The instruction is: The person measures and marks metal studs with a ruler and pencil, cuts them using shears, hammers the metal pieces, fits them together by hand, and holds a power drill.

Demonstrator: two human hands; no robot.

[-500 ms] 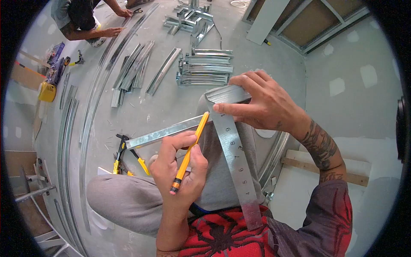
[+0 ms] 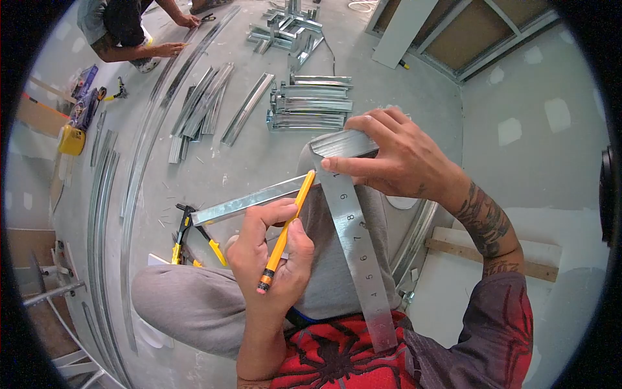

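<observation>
Fingers of left hand [image 2: 275,253] pinch pencil [image 2: 304,190], tip by ruler [image 2: 363,249] edge; right hand's fingers grip ruler, ribbed metal [image 2: 340,144]. Ruler positioned; pencil mark unclear, possibly hidden.

Metal ruler [image 2: 358,240] slightly lower, its red tint fainter

Open passage: bare floor [image 2: 236,165] between the far loose channels [image 2: 202,107] and the nearer slanting metal strip [image 2: 253,199]. Obstacles: yellow-handled tools [image 2: 183,236] at the strip's left end; long rails [image 2: 103,194] farther left; stacked channels [image 2: 314,105] beyond; to the right, a wooden batten [image 2: 489,259].
</observation>
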